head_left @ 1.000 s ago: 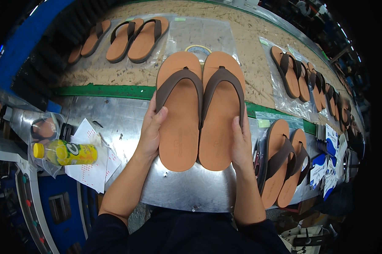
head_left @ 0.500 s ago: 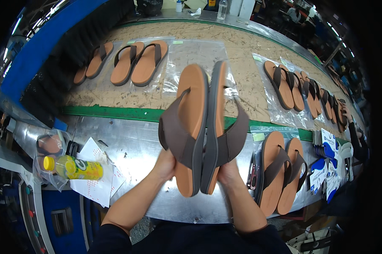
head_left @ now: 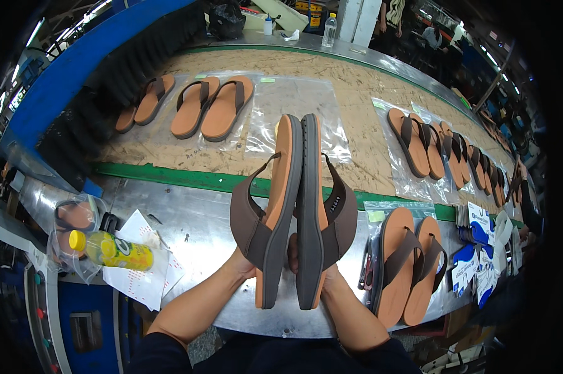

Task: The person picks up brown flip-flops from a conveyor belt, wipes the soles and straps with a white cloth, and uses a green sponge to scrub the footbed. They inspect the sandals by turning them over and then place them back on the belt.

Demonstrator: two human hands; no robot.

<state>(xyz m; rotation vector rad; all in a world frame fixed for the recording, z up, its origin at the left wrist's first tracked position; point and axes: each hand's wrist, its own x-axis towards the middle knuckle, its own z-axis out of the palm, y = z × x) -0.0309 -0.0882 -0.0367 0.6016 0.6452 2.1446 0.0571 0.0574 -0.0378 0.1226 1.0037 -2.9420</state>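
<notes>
Two flip-flops with tan footbeds and dark brown straps stand upright in front of me, edges toward me, their dark soles facing each other. My left hand (head_left: 244, 265) grips the left flip-flop (head_left: 282, 215) low down, mostly hidden behind its strap. Around the lower part of the right flip-flop (head_left: 311, 234) my right hand (head_left: 330, 275) is closed. A few fingertips show in the narrow gap between the soles. Beyond the toes, a flat clear plastic bag (head_left: 297, 103) lies on the belt. To the right, another pair of flip-flops (head_left: 398, 274) rests on a clear bag on the metal table.
More flip-flops (head_left: 227, 111) lie on bags along the brown belt (head_left: 362, 124), left and right. A yellow drink bottle (head_left: 120, 251) lies over papers (head_left: 135, 287) beside a bagged sandal (head_left: 76, 215). Blue-and-white tags (head_left: 474, 265) are at right. Another person's hand (head_left: 519, 168) reaches in far right.
Both hands have turned the flip-flops more edge-on, soles facing inward, and a gap has opened between their lower parts. They also sit lower in the view, which has tilted slightly.
</notes>
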